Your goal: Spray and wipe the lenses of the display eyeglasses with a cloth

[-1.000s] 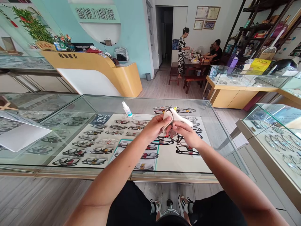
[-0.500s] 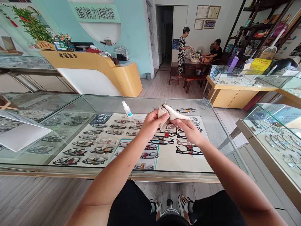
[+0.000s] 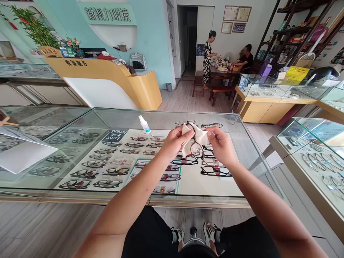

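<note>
Over the glass display case, my left hand [image 3: 176, 141] is closed on a pair of eyeglasses [image 3: 196, 148] through a pale cleaning cloth [image 3: 199, 136]. The cloth covers the upper part of the glasses, and one round lens shows below it. My right hand [image 3: 220, 144] pinches the right end of the cloth between thumb and fingers. On the glass top to the left stands a small white spray bottle [image 3: 144, 124], apart from both hands.
The glass display case [image 3: 209, 195] below my arms holds rows of spectacle frames [image 3: 107, 183]. A white panel [image 3: 24, 150] stands at the left. Two people are by a dark table [image 3: 223, 71] at the back. Another case [image 3: 311, 168] is on the right.
My right hand has shifted from beside the lower lens up to the cloth's right end. The cloth is now stretched between both hands, and the lower lens is more exposed.
</note>
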Available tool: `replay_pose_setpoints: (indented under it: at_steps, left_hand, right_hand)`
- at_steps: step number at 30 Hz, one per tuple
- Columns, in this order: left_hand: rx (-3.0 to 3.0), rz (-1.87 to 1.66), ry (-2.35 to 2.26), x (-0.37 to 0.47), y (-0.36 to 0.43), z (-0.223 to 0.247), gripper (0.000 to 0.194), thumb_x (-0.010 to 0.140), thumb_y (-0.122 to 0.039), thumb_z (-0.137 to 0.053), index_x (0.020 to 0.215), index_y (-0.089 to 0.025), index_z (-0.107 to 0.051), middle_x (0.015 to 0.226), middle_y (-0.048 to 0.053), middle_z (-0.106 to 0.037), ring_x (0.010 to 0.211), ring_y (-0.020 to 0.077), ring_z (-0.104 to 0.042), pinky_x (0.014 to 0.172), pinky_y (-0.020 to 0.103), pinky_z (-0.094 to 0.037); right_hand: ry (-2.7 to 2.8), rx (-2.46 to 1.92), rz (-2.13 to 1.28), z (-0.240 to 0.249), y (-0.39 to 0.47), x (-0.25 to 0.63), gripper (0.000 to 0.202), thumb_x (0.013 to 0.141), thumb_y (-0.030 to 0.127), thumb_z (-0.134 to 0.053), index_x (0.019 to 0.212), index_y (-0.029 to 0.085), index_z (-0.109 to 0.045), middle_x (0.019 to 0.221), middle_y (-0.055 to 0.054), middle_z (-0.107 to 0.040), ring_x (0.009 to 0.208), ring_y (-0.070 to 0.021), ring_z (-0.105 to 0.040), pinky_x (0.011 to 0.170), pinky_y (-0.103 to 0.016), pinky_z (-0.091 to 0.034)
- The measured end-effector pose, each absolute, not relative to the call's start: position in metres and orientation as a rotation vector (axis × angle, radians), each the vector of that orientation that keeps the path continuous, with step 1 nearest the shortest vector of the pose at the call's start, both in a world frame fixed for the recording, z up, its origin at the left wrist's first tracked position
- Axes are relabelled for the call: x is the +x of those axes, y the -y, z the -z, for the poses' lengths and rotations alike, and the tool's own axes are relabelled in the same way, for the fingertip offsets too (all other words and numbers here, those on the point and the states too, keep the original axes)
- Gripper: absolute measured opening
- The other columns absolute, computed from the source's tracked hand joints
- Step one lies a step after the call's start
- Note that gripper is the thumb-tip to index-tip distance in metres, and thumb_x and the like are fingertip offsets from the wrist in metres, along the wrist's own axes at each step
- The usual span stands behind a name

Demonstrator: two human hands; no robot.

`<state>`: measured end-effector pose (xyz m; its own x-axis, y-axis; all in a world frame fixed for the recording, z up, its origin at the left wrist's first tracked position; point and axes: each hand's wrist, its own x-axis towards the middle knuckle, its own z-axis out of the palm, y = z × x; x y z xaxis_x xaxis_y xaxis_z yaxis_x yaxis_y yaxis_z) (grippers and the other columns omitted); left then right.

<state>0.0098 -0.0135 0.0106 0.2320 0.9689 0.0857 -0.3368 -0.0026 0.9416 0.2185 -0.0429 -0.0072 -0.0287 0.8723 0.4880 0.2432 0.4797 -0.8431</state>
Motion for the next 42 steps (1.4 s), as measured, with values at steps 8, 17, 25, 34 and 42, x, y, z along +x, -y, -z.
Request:
replay_pose_setpoints:
  at_steps: [8,17,25,34,42]
  left_hand:
    - [1.239,-1.143,-0.730,0.009,0.014,-0.003,0.056,0.073,-0.060,-0.105,0.102,-0.016,-0.085,0.087,0.005,-0.079,0.076,0.0179,-0.069,0.070,0.029,-0.053]
    - [1.277,-1.151,-0.753,0.008,0.016,-0.006,0.056,0.073,-0.061,-0.105,0.096,-0.015,-0.083,0.084,0.004,-0.075,0.071,0.0151,-0.065,0.064,0.025,-0.048]
    - [1.118,-1.294,-0.762,-0.003,0.007,-0.018,0.062,0.058,-0.058,-0.112,0.090,-0.015,-0.081,0.085,0.003,-0.075,0.074,0.0129,-0.064,0.067,0.024,-0.055]
    - [1.267,-1.285,-0.841,0.007,0.015,-0.006,0.061,0.070,-0.064,-0.105,0.102,-0.017,-0.083,0.086,0.002,-0.074,0.076,0.0144,-0.063,0.068,0.025,-0.054]
    - [1.386,-1.310,-0.819,0.012,0.023,-0.003,0.051,0.083,-0.064,-0.097,0.104,-0.021,-0.082,0.086,0.001,-0.075,0.071,0.0128,-0.060,0.063,0.023,-0.047]
  right_hand:
    - [1.448,-1.137,-0.695,0.006,0.045,0.211,0.074,0.101,0.098,-0.041,0.076,0.028,-0.038,0.067,0.005,-0.034,0.064,-0.0155,-0.031,0.061,-0.033,-0.031]
    - [1.338,-1.106,-0.844,-0.003,0.046,0.214,0.077,0.098,0.096,-0.053,0.069,0.028,-0.035,0.062,0.005,-0.031,0.060,-0.0139,-0.027,0.055,-0.032,-0.027]
    - [1.419,-0.946,-0.784,0.002,0.034,0.223,0.035,0.105,0.057,-0.068,0.122,0.026,-0.069,0.091,-0.001,-0.066,0.079,-0.0185,-0.054,0.071,-0.033,-0.047]
    - [1.642,-0.937,-0.302,-0.005,0.060,0.213,0.015,0.108,0.035,-0.065,0.099,0.028,-0.075,0.094,-0.006,-0.077,0.084,-0.0247,-0.064,0.083,-0.044,-0.053]
    - [1.704,-0.998,-0.517,0.004,0.057,0.199,0.017,0.104,0.039,-0.072,0.098,0.026,-0.081,0.099,-0.008,-0.082,0.092,-0.0266,-0.069,0.088,-0.044,-0.053]
